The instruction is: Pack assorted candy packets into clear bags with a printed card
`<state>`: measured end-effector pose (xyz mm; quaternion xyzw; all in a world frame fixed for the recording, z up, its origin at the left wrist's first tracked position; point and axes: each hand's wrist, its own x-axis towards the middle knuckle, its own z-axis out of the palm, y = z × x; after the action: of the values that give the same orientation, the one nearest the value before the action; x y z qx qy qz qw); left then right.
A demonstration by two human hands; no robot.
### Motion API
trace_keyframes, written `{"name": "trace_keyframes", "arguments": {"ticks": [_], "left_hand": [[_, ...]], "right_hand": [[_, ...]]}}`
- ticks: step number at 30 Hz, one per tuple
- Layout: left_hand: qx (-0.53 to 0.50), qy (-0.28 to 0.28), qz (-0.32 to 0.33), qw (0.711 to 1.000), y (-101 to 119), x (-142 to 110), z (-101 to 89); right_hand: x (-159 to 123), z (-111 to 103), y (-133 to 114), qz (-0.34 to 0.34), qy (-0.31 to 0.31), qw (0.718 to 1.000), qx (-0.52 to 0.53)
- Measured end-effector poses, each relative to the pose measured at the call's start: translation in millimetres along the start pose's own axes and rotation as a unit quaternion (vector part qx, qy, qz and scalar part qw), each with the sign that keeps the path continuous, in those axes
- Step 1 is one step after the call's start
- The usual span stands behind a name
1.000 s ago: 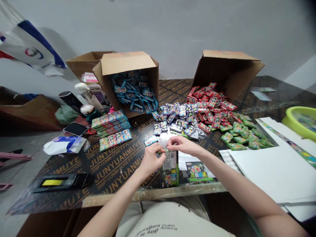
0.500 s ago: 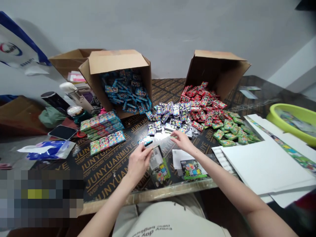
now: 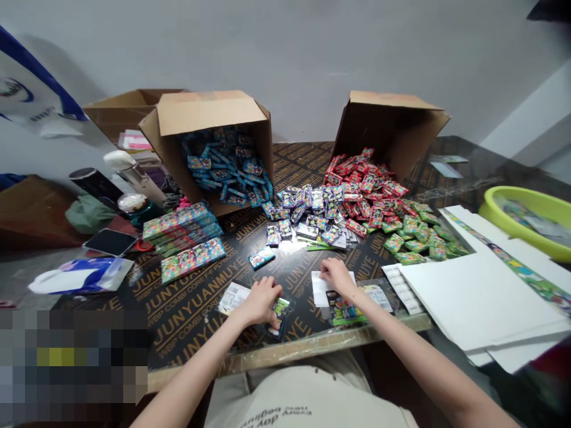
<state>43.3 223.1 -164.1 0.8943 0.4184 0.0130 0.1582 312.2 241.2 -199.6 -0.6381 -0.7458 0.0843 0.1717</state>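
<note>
My left hand (image 3: 263, 302) is closed at the near side of the table, thumb and fingers on a printed plastic bag (image 3: 282, 307) with a green edge. A dark blue corner shows under the thumb, and a white printed paper (image 3: 233, 298) sticks out to the left. My right hand (image 3: 338, 277) has curled fingers at the top of a white sheet (image 3: 320, 290); what they pinch is hidden. Below that hand lies another printed bag (image 3: 345, 310). A single blue packet (image 3: 262, 257) rests beyond my left hand, apart from it.
Purple packets (image 3: 316, 199), red packets (image 3: 368, 184) and green packets (image 3: 422, 235) lie heaped across the table. Blue packets (image 3: 232, 169) fill a tipped carton (image 3: 209, 113). Stacked packet strips (image 3: 182, 224) stand left; white card sheets (image 3: 482, 297) and a yellow-green basin (image 3: 491, 208) are right.
Both hands have drawn back toward the near edge. The bag at my left hand has turned, its paper now pointing left. The blue packet stays behind, uncovered.
</note>
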Motion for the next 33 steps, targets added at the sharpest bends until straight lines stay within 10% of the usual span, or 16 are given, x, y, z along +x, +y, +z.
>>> {"name": "trace_keyframes", "arguments": {"ticks": [5,10,15,22,33], "left_hand": [[-0.131,-0.017,-0.003,0.991,3.8,6.3,-15.0],[-0.295,0.194,0.004,0.936,-0.2,-8.7,-56.3],[-0.448,0.303,-0.018,0.841,-4.3,-22.6,-52.8],[-0.409,0.276,-0.003,0.87,12.8,-24.6,-40.6],[-0.34,0.34,0.03,0.876,26.4,-29.5,-51.5]], "right_hand": [[-12.2,-1.4,-4.8,-0.017,0.026,1.0,0.004],[-15.5,-1.6,4.2,-0.017,0.041,0.998,0.042],[-8.1,-16.2,-18.1,-0.024,0.087,0.989,0.115],[-4.9,-54.5,-112.1,-0.06,0.072,0.889,0.449],[-23.2,-53.3,-129.7,-0.062,0.104,0.888,0.443]]}}
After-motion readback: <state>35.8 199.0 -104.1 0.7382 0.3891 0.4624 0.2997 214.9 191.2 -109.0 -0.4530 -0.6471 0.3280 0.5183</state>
